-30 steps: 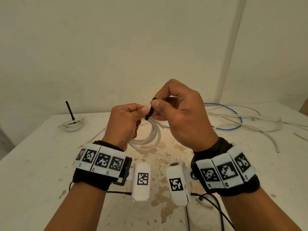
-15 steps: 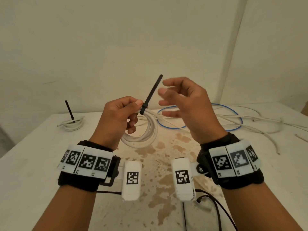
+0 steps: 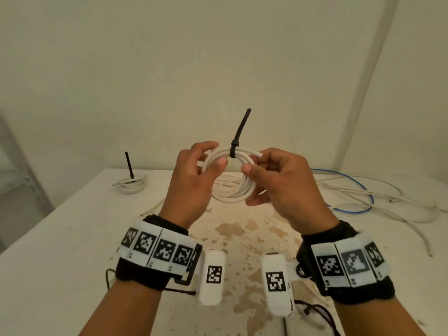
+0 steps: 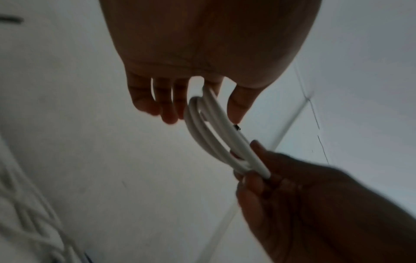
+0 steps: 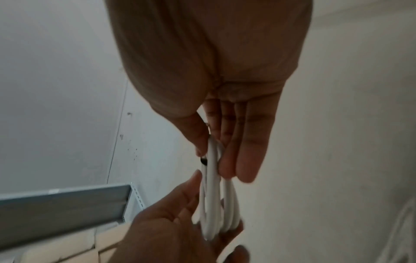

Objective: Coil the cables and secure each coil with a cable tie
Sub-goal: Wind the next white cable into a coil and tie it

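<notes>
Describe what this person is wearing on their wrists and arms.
The forearms are bare, with no sleeves. Each wrist wears a black band wrapped in a white strip of square black-and-white marker tags. A white camera pod bearing one tag sits by each wrist, with thin black cables trailing off.

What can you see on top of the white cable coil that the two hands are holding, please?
A black cable tie wraps the top of the white coil, its tail sticking upward. The left hand and right hand cover the coil's sides.
</notes>
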